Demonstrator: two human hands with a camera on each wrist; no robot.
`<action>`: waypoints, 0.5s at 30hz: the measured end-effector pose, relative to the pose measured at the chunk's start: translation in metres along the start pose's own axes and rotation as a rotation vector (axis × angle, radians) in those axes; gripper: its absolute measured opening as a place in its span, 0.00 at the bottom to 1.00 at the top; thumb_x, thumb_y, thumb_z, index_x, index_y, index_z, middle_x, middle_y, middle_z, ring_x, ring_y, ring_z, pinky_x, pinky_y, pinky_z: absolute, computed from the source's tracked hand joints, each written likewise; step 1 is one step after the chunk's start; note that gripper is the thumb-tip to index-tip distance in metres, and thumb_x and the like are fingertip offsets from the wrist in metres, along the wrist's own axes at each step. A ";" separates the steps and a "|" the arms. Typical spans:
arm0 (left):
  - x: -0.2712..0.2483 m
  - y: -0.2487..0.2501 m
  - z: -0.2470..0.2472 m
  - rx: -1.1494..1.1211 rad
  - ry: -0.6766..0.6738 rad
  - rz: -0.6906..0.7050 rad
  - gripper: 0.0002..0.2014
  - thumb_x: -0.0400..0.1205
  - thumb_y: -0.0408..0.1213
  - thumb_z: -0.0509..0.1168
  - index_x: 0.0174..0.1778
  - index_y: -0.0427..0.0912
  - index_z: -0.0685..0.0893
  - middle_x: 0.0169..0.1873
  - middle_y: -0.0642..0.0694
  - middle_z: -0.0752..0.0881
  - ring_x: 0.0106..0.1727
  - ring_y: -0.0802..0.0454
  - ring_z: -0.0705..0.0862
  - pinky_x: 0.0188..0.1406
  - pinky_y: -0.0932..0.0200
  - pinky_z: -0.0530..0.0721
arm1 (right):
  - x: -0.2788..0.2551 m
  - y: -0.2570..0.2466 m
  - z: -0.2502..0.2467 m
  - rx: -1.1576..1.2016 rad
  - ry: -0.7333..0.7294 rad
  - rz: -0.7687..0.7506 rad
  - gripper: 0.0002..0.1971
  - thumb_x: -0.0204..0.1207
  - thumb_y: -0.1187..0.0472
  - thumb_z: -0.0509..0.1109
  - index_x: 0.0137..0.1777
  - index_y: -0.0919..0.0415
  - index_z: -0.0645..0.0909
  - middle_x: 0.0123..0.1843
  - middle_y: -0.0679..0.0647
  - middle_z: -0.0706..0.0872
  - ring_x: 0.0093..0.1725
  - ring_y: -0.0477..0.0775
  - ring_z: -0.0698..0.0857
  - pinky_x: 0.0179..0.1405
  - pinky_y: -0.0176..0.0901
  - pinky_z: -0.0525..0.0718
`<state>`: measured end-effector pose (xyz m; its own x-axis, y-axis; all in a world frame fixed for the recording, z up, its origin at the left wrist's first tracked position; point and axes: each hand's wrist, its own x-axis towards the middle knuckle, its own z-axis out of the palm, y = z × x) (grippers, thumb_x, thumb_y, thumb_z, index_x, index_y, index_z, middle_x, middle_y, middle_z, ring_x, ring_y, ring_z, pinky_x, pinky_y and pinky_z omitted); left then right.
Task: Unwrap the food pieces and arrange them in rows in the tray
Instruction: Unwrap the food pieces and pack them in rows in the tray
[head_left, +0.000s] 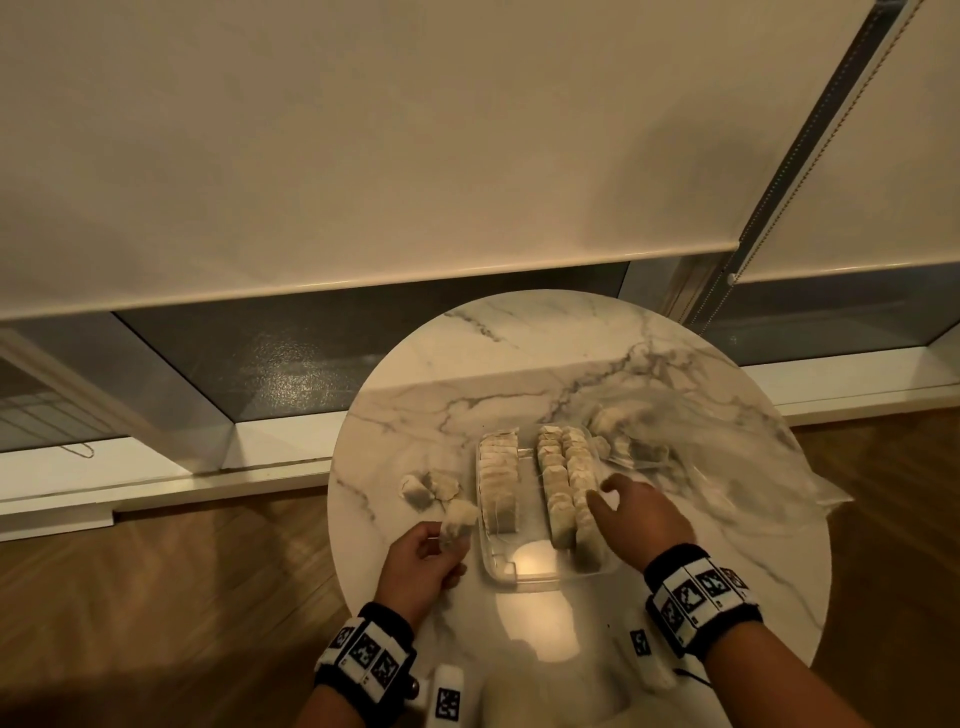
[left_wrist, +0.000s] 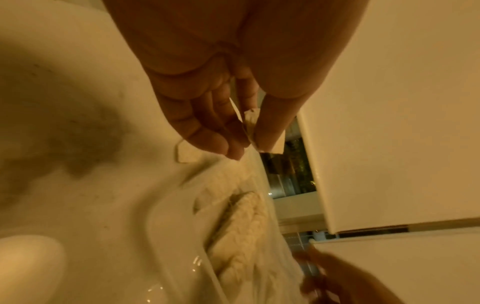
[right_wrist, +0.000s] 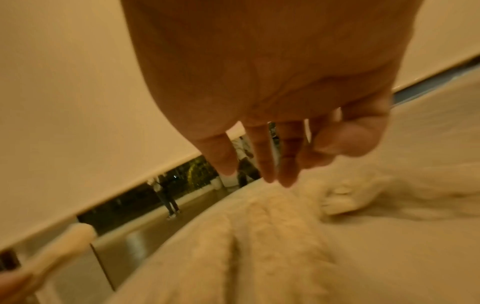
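Flanking the tray (head_left: 497, 571): loose wrapped pieces (head_left: 428, 487) left, plastic bag (head_left: 727, 467) right.

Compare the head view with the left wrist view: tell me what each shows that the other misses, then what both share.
Only the head view shows the whole round marble table, the three rows in the clear tray, the loose pieces left of it and the plastic bag.

Only the left wrist view shows the left hand's fingertips pinching the food piece from beneath.

Both show the left hand holding that piece, and the empty right hand.
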<state>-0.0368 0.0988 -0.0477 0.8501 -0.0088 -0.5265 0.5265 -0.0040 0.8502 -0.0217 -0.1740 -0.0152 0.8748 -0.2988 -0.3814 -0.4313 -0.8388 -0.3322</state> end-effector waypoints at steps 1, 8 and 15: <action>-0.002 0.003 0.004 0.018 -0.033 0.019 0.08 0.78 0.32 0.75 0.51 0.36 0.87 0.38 0.37 0.89 0.35 0.49 0.86 0.40 0.53 0.87 | -0.001 -0.010 -0.001 0.117 0.003 -0.081 0.20 0.80 0.37 0.63 0.65 0.45 0.82 0.56 0.51 0.88 0.53 0.51 0.86 0.54 0.46 0.84; -0.008 0.024 0.021 0.201 -0.162 0.157 0.05 0.77 0.36 0.76 0.48 0.45 0.89 0.38 0.42 0.89 0.32 0.55 0.84 0.33 0.60 0.83 | -0.014 -0.054 0.010 0.582 -0.258 -0.348 0.08 0.77 0.49 0.76 0.54 0.44 0.87 0.43 0.48 0.88 0.36 0.40 0.84 0.36 0.35 0.82; -0.010 0.024 0.026 0.149 -0.112 0.195 0.13 0.76 0.36 0.78 0.55 0.46 0.89 0.40 0.42 0.91 0.39 0.49 0.89 0.41 0.56 0.88 | -0.010 -0.045 0.015 0.693 -0.261 -0.315 0.02 0.77 0.61 0.77 0.46 0.54 0.87 0.35 0.50 0.88 0.31 0.42 0.82 0.36 0.40 0.81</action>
<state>-0.0331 0.0732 -0.0220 0.9247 -0.1343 -0.3562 0.3383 -0.1387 0.9307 -0.0141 -0.1259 -0.0097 0.9353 0.0924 -0.3414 -0.2868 -0.3668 -0.8850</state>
